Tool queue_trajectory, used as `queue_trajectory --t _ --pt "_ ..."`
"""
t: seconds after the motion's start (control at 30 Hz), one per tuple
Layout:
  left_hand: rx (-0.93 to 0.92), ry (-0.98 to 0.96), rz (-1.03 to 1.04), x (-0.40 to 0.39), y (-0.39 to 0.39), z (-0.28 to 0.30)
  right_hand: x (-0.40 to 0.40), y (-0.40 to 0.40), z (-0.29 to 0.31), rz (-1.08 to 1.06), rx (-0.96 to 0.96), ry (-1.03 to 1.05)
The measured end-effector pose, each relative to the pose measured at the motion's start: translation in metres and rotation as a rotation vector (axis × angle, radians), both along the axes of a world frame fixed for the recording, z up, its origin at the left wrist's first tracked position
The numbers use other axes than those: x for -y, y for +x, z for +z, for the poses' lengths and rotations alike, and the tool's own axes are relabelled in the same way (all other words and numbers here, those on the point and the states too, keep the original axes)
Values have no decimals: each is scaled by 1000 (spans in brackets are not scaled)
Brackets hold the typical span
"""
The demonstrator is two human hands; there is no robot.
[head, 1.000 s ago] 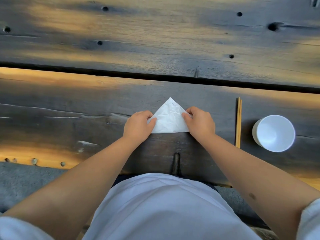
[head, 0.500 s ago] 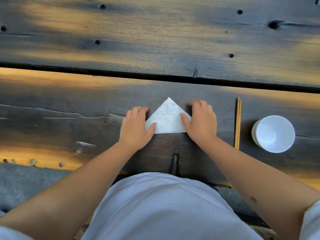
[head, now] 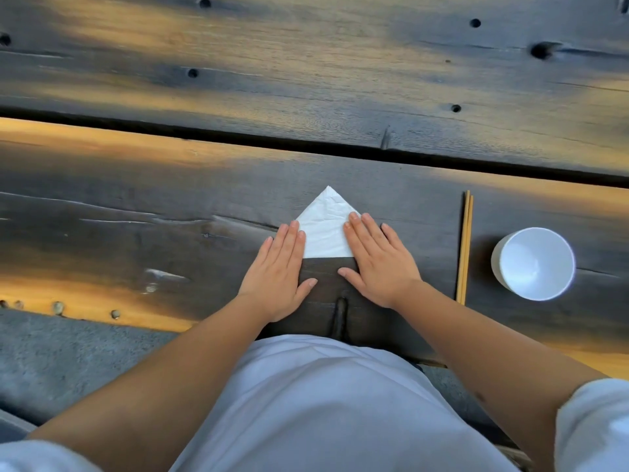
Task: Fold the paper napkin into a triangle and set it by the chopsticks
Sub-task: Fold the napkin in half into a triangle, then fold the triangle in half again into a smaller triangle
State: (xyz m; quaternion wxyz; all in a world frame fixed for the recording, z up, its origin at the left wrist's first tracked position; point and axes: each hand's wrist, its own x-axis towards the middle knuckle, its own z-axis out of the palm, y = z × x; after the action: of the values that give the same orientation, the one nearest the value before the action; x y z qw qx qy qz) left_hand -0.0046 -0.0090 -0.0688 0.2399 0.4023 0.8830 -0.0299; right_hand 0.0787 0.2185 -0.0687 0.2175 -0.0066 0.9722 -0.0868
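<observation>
Closest to us we see a white shirt (head: 326,403) and two bare arms reaching out over the dark wooden counter (head: 136,233). The left hand (head: 275,267) lies flat, fingers straight, its grip let go, and it presses down on the left corner of the paper napkin (head: 325,229). The right hand (head: 377,264) lies flat too, grip let go, and it covers the right corner. The napkin is white and a bit crinkly, folded into a triangle with its point facing away from us. It lies flat on the counter between the hands. Off to the right, apart from the napkin, lie two thin chopsticks (head: 465,247) side by side. Just past them stands a white cup (head: 534,264). Farther away, a dark gap (head: 306,148) runs across the counter between two planks.
</observation>
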Motion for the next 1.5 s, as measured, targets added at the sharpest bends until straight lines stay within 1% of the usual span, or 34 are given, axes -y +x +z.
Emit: queue_trajectory --t 0.2,0.4,0.47,0.53,0.57,0.6,0.63,0.73,0.9,1.0,1.03,1.07,1.1,1.13,1.17,1.2,1.23,1.27,1.3,1.33,1.5 --pt "-23 -58 82 16 -4 1 -20 11 -1 -50 10 25" --pt "-37 -90 180 27 -7 8 -19 17 2 -134 15 23" --pt "-30 -52 281 28 -9 12 -20 21 5 -297 -12 -9" --pt "-9 47 428 28 -11 17 -23 28 9 -548 -77 -72" --pt "-4 101 493 28 -12 19 -26 32 11 -651 -107 -93" --pt "-4 146 544 28 -13 20 -29 36 12 -709 -127 -99" --pt "-6 178 581 28 -13 20 -32 40 13 -723 -141 -94" --pt "31 213 640 31 -15 19 -37 50 15 -657 -181 -73" --pt "92 243 699 36 -17 18 -38 43 15 -641 -235 -183" --pt "100 249 752 33 -22 20 -36 33 16 -656 -235 -173" --pt "103 256 768 32 -24 22 -35 32 17 -615 -253 -146" --pt "92 257 766 31 -26 24 -35 32 17 -516 -275 -109" --pt "38 245 704 30 -27 25 -35 33 16 -364 -278 -69" --pt "-53 218 562 30 -26 26 -34 36 16 -196 -248 -30" --pt "-128 191 364 30 -25 27 -32 39 14 -57 -194 1" --pt "-150 162 150 31 -21 27 -30 43 12 29 -130 18" --pt "-131 124 -41 34 -16 25 -29 47 10 68 -71 28" --pt "-98 78 -176 37 -13 22 -29 51 8 73 -24 36" --pt "-66 24 -242 41 -11 19 -30 54 7 63 6 47" --pt "-44 -24 -258 44 -12 16 -31 55 6 47 23 55" --pt "-34 -105 -211 53 -19 16 -31 58 8 -46 66 65"
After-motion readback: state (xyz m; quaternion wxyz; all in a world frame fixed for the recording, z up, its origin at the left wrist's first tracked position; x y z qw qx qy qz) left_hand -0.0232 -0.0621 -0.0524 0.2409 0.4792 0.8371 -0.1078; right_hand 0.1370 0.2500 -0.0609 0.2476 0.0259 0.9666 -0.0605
